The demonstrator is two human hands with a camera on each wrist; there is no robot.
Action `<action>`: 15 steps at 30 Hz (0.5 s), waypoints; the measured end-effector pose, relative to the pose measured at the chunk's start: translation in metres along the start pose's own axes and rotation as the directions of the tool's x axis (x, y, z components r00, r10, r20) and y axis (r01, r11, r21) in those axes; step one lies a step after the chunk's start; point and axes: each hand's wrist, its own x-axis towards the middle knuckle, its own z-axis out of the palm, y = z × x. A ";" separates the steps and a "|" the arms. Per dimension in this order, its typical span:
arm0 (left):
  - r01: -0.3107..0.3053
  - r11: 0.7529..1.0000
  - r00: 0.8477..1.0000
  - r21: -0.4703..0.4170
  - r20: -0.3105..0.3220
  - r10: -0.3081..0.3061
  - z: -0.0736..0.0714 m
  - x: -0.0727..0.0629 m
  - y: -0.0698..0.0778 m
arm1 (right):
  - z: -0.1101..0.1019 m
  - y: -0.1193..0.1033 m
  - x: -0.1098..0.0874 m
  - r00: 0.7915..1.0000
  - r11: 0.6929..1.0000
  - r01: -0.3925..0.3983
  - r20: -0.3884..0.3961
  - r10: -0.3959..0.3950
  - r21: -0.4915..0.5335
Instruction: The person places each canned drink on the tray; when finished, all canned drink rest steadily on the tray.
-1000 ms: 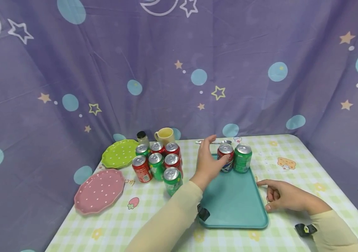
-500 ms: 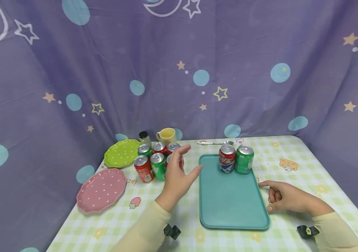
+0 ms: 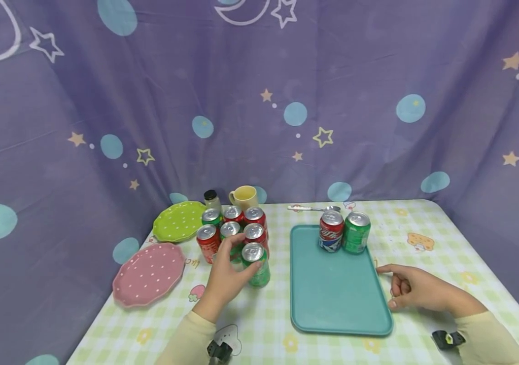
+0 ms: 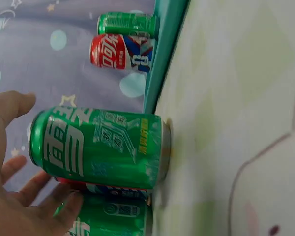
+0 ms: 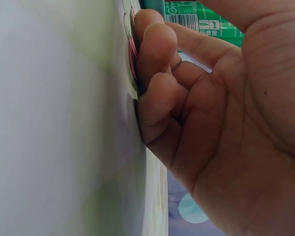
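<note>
My left hand (image 3: 226, 278) is at the nearest green soda can (image 3: 256, 268), with thumb and fingers spread around its near side. In the left wrist view that green can (image 4: 103, 142) stands upright on the cloth, and a gap shows between it and the thumb. Behind it cluster several more red and green cans, among them a red can (image 3: 207, 242). On the far end of the teal tray (image 3: 339, 294) a red cola can (image 3: 331, 232) and a green can (image 3: 356, 233) stand side by side. My right hand (image 3: 419, 289) rests at the tray's right edge, index finger extended, other fingers loosely curled.
Left of the cans lie a pink dotted plate (image 3: 149, 274) and a green dotted plate (image 3: 178, 221). A dark-lidded jar (image 3: 212, 201) and a yellow mug (image 3: 245, 196) stand behind the cans. Beyond the tray lies a spoon (image 3: 314, 208).
My left hand has moved from the red cola can on the tray leftward to the nearest green can in the cluster. My right hand stays at the tray edge.
</note>
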 end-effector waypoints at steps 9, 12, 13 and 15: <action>0.110 0.993 0.992 0.052 0.052 -0.113 0.002 -0.005 -0.013 | 0.000 -0.001 -0.002 1.000 0.999 0.006 -0.011 -0.007 -0.037; 0.130 0.988 0.988 0.077 0.073 -0.136 0.006 -0.006 -0.020 | 0.001 -0.001 -0.002 1.000 0.999 0.002 -0.011 -0.003 -0.038; 0.133 0.988 0.987 0.081 0.078 -0.140 0.007 -0.007 -0.022 | 0.001 -0.001 -0.002 1.000 0.999 0.002 -0.011 -0.003 -0.037; 0.141 0.986 0.985 0.090 0.086 -0.149 0.009 -0.008 -0.026 | 0.001 0.000 -0.002 1.000 0.999 0.003 -0.010 -0.004 -0.038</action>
